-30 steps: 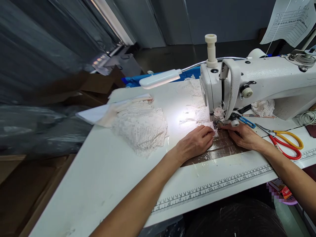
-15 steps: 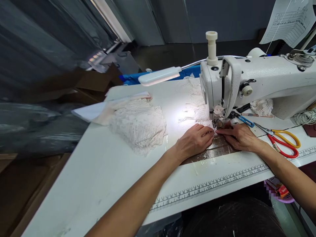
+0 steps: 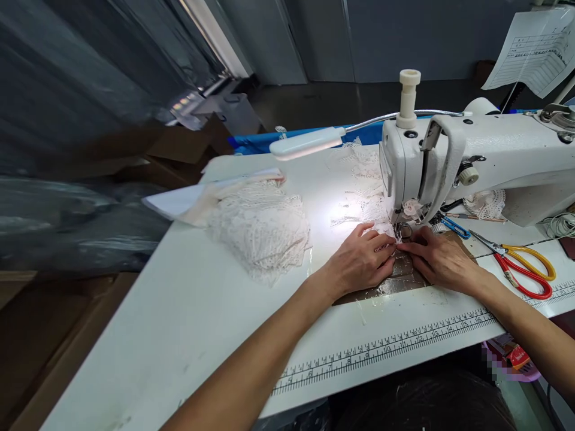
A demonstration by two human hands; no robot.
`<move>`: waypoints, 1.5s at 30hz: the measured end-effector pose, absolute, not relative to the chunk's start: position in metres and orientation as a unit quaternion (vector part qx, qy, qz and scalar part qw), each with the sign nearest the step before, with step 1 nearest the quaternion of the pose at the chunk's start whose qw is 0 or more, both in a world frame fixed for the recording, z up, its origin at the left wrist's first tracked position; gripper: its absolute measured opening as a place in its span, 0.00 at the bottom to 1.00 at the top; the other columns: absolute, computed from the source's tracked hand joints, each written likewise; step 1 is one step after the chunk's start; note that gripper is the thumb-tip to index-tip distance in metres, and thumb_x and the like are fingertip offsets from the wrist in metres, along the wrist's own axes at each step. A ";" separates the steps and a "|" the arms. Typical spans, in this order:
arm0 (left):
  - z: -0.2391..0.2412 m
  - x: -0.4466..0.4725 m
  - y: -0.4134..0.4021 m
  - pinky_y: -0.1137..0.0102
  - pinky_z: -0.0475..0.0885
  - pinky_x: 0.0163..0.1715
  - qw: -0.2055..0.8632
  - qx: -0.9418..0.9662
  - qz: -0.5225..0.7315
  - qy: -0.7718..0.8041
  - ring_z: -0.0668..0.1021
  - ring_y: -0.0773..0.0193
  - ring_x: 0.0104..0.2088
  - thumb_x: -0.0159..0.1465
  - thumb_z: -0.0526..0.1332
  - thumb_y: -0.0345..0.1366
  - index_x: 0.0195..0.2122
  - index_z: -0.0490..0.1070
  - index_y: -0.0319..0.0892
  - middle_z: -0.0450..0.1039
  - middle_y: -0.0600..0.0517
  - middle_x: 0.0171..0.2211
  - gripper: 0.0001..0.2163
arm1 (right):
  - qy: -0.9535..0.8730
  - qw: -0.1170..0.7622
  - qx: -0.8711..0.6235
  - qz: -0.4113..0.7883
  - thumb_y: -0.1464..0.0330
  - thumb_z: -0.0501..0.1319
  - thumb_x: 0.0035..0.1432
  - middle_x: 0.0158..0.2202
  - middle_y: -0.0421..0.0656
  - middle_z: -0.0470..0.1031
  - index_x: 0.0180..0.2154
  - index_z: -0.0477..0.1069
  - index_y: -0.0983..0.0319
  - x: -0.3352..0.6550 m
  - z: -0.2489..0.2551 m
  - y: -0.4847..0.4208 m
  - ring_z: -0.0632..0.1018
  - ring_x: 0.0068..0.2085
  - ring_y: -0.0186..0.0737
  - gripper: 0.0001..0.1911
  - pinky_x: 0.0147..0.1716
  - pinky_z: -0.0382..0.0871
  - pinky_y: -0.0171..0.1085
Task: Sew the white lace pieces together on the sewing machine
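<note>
A white sewing machine stands on the table, its presser foot lowered close above my fingertips. White lace fabric runs from under the needle area back across the lit tabletop. My left hand lies on the lace's near end just left of the foot, fingers bent and pressed together. From the right, my right hand pinches the edge of the same lace in front of the foot. The fingertips of both hands almost meet there. Much of the lace under the hands is hidden.
A pile of lace pieces lies left. Red-and-yellow scissors and blue-handled thread snips lie right of the machine's needle. A lamp reaches over the table. A printed ruler follows the front edge.
The view has shifted slightly, so the machine and table sit further right and lower. Both hands stay at the presser foot, with small shifts of the fingers.
</note>
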State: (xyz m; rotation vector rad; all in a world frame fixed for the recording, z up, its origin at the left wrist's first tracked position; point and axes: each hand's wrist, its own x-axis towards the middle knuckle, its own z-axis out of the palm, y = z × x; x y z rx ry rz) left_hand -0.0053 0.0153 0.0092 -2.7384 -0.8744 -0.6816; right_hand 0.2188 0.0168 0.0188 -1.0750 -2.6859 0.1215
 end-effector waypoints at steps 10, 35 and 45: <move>0.009 -0.011 0.019 0.52 0.69 0.53 0.056 -0.924 -0.178 -0.335 0.78 0.57 0.42 0.69 0.52 0.38 0.46 0.75 0.41 0.76 0.46 0.48 0.13 | -0.913 0.068 -0.398 0.057 0.70 0.47 0.67 0.40 0.51 0.72 0.55 0.68 0.61 0.206 0.021 0.016 0.73 0.40 0.45 0.19 0.35 0.70 0.40; 0.005 -0.008 0.015 0.49 0.67 0.54 0.030 -0.905 -0.178 -0.386 0.76 0.54 0.48 0.73 0.45 0.37 0.53 0.69 0.36 0.72 0.41 0.51 0.17 | -0.812 0.233 -0.488 0.219 0.59 0.54 0.63 0.46 0.50 0.71 0.37 0.71 0.61 0.230 0.020 0.024 0.75 0.45 0.46 0.13 0.45 0.72 0.44; 0.009 -0.013 0.041 0.59 0.72 0.46 -0.057 -0.899 -0.202 -0.385 0.76 0.56 0.47 0.68 0.52 0.32 0.46 0.75 0.39 0.74 0.44 0.48 0.13 | -0.844 0.314 -0.423 0.101 0.64 0.50 0.65 0.45 0.51 0.71 0.41 0.73 0.62 0.236 -0.011 0.024 0.76 0.46 0.47 0.14 0.45 0.75 0.46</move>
